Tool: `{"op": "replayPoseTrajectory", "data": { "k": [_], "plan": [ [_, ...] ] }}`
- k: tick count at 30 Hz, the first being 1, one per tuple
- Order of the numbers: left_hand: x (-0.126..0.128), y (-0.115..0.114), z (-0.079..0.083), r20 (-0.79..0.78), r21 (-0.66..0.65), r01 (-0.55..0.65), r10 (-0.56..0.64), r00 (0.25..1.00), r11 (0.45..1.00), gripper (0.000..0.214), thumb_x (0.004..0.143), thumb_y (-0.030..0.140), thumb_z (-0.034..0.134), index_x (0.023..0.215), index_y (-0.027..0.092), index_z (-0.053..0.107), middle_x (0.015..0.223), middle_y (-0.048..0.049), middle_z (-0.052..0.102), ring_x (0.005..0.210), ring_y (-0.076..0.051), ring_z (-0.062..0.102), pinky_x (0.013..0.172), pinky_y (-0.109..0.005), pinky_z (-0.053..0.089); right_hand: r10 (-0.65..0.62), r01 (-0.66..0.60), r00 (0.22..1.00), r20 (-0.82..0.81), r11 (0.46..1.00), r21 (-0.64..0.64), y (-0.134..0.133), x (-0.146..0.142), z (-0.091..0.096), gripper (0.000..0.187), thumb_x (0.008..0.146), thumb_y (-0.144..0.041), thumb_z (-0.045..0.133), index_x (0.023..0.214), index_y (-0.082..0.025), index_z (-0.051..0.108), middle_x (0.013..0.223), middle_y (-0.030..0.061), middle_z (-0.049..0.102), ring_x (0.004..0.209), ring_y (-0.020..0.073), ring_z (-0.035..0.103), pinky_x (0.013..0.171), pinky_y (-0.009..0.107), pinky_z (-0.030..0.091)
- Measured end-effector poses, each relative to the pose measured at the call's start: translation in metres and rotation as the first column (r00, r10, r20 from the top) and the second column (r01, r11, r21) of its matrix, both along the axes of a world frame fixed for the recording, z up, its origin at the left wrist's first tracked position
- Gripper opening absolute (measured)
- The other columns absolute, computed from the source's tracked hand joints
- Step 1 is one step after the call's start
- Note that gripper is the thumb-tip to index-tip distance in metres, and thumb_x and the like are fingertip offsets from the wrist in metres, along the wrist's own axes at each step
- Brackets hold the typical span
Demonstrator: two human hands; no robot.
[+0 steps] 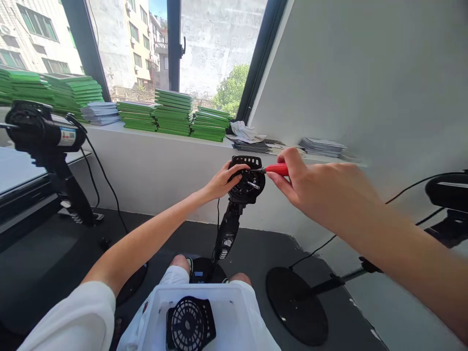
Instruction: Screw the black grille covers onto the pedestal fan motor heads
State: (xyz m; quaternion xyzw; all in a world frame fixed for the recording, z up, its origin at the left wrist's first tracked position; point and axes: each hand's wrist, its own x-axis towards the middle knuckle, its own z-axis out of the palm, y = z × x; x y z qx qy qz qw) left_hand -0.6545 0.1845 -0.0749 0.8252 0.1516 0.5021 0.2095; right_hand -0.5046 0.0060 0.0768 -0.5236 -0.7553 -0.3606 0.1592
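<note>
A small black fan (244, 184) on a stand rises between my knees, its open head facing me. My left hand (221, 181) is wrapped round the left side of the fan head and grips it. My right hand (292, 178) pinches a red-handled screwdriver (275, 169), whose tip points left into the top right of the fan head. A white plastic bin (234, 312) rests on my lap with a loose black fan grille (190, 323) lying in it.
Another black fan (44, 136) stands at the left with its cord trailing down. A round black base (296, 304) and a further fan (448, 192) sit on the right. Stacks of green booklets (173, 113) and papers (321, 146) line the window sill.
</note>
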Motion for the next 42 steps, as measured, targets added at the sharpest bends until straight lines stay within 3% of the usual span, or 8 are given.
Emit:
{"op": "replayPoseTrajectory", "data": {
  "k": [2,19,22,25,31,34,39,42],
  "plan": [
    [0.0,-0.002,-0.003,0.016,0.006,-0.012,0.012,1.0,1.0,0.035,0.104,0.029,0.044,0.137,0.024,0.057,0.128,-0.011,0.057,0.124,-0.022,0.058,0.111,-0.037,0.046,-0.042,0.042,0.999,0.0,0.996,0.079,0.0,-0.002,0.002,0.051,0.1,-0.063,0.04,0.086,-0.02,0.064,0.041,-0.003,0.033,0.039,0.012,0.024,0.051,0.031,0.015],
    [-0.001,-0.004,-0.005,-0.006,0.027,-0.059,0.059,0.998,0.998,0.037,0.104,0.028,0.043,0.137,0.025,0.059,0.126,-0.0095,0.057,0.119,-0.023,0.059,0.106,-0.035,0.048,-0.138,0.136,0.988,0.072,0.99,0.034,0.001,-0.01,0.012,0.045,0.096,-0.062,0.05,0.098,-0.021,0.069,0.044,-0.0005,0.042,0.042,0.0153,0.035,0.054,0.031,0.018],
    [-0.001,-0.002,-0.006,0.011,0.046,-0.049,0.049,0.999,0.998,0.038,0.105,0.03,0.043,0.141,0.026,0.056,0.126,-0.0092,0.057,0.118,-0.023,0.059,0.105,-0.035,0.048,-0.259,0.276,0.947,0.189,0.958,-0.074,-0.004,-0.018,0.017,0.048,0.099,-0.052,0.046,0.119,-0.014,0.065,0.05,0.0026,0.052,0.044,0.018,0.041,0.052,0.03,0.021],
    [-0.001,-0.001,-0.007,0.011,0.044,-0.077,0.077,0.997,0.996,0.035,0.106,0.033,0.043,0.137,0.025,0.057,0.121,-0.009,0.059,0.115,-0.024,0.06,0.102,-0.035,0.05,-0.388,0.416,0.887,0.252,0.907,-0.068,-0.008,-0.022,0.021,0.054,0.105,-0.049,0.029,0.111,-0.012,0.069,0.059,0.0098,0.061,0.052,0.0224,0.052,0.053,0.031,0.025],
    [0.0,0.001,-0.008,0.023,0.039,-0.05,0.049,0.999,0.998,0.037,0.105,0.03,0.043,0.138,0.027,0.058,0.127,-0.0085,0.058,0.12,-0.024,0.059,0.106,-0.035,0.048,-0.293,0.336,0.934,0.204,0.915,-0.223,-0.008,-0.022,0.021,0.049,0.1,-0.046,0.041,0.134,-0.015,0.058,0.066,0.0074,0.067,0.056,0.022,0.056,0.057,0.032,0.029],
    [0.0,-0.003,-0.01,0.044,0.016,-0.074,0.073,0.996,0.997,0.037,0.104,0.031,0.044,0.138,0.027,0.058,0.125,-0.0085,0.059,0.118,-0.024,0.06,0.105,-0.037,0.049,-0.371,0.396,0.912,0.174,0.908,-0.141,-0.009,-0.024,0.018,0.051,0.101,-0.053,0.036,0.115,-0.016,0.068,0.064,0.0108,0.065,0.058,0.0236,0.058,0.058,0.033,0.027],
    [0.0,-0.006,-0.005,0.055,-0.017,-0.08,0.081,0.995,0.997,0.034,0.102,0.028,0.046,0.131,0.024,0.063,0.119,-0.0089,0.06,0.112,-0.023,0.062,0.102,-0.037,0.052,-0.257,0.297,0.948,0.186,0.926,-0.233,-0.008,-0.02,0.019,0.049,0.098,-0.044,0.037,0.13,-0.015,0.059,0.06,0.0052,0.063,0.05,0.0203,0.051,0.056,0.032,0.028],
    [0.0,-0.005,0.006,0.045,-0.05,-0.069,0.071,0.996,0.996,0.035,0.097,0.02,0.049,0.126,0.025,0.068,0.119,-0.0081,0.062,0.113,-0.023,0.063,0.102,-0.036,0.052,-0.347,0.381,0.917,0.195,0.907,-0.177,-0.005,-0.018,0.023,0.051,0.103,-0.047,0.027,0.114,-0.015,0.066,0.063,0.0093,0.065,0.056,0.0227,0.057,0.056,0.032,0.028]
  ]
}}
